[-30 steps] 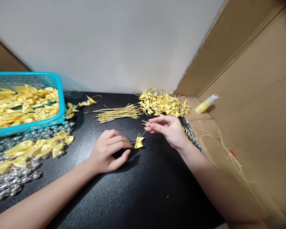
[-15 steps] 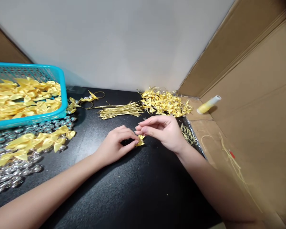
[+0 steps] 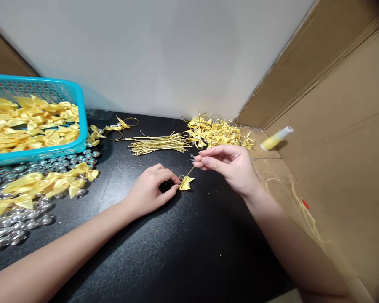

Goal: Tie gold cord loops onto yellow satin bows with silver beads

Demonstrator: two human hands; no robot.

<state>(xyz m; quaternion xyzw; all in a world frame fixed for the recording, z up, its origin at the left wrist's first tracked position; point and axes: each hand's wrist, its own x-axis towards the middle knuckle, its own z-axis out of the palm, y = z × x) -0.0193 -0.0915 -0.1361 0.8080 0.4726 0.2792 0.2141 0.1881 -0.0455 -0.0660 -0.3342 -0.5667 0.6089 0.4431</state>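
Observation:
My left hand (image 3: 151, 189) rests on the black table (image 3: 177, 252), fingers pinched on a small yellow ribbon bow (image 3: 185, 183). A thin gold wire (image 3: 191, 171) runs up and right from the bow to my right hand (image 3: 230, 166), which pinches the wire's end between thumb and fingertips. Both hands are closed. A bundle of gold wires (image 3: 158, 144) lies just beyond the hands.
A turquoise basket (image 3: 78, 126) of yellow bows stands at left. Loose bows (image 3: 44, 185) and clear beads (image 3: 15, 229) lie in front of it. A pile of finished bows (image 3: 217, 132) sits at the back. Cardboard walls and a yellow-white tube (image 3: 275, 138) are at right.
My right hand came to the bow, then drew away up and right, pulling the gold wire taut. My left hand kept its pinch on the bow.

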